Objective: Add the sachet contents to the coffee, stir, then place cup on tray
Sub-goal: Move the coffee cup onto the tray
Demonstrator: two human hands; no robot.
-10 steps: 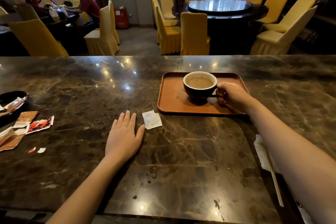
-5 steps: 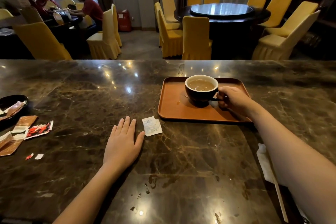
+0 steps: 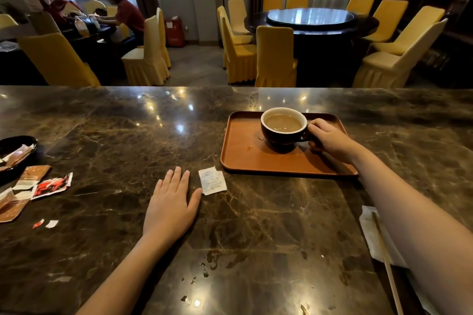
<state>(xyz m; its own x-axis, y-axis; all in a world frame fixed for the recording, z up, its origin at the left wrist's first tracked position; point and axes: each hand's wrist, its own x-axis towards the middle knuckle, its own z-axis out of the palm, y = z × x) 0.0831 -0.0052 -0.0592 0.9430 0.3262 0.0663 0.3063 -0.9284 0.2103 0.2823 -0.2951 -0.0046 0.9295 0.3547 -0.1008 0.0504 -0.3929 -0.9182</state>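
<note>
A dark cup (image 3: 281,135) with a white inside holds milky coffee and stands on the brown tray (image 3: 240,158) at the counter's middle right. My right hand (image 3: 330,139) is closed around the cup's handle on its right side. My left hand (image 3: 172,206) lies flat on the marble counter with fingers spread, holding nothing. A torn white sachet (image 3: 212,181) lies just right of its fingertips, in front of the tray. A few drops of coffee sit on the tray left of the cup.
Torn brown and red sachets (image 3: 38,184) and a black dish (image 3: 15,146) with more packets lie at the far left. A wooden stirrer (image 3: 386,263) rests on a white napkin (image 3: 371,233) at the right, under my forearm. Small spills mark the near counter. Yellow chairs stand beyond.
The cup has stayed on the tray with my right hand on its handle. My left hand has stayed flat. Only the camera view has shifted slightly.
</note>
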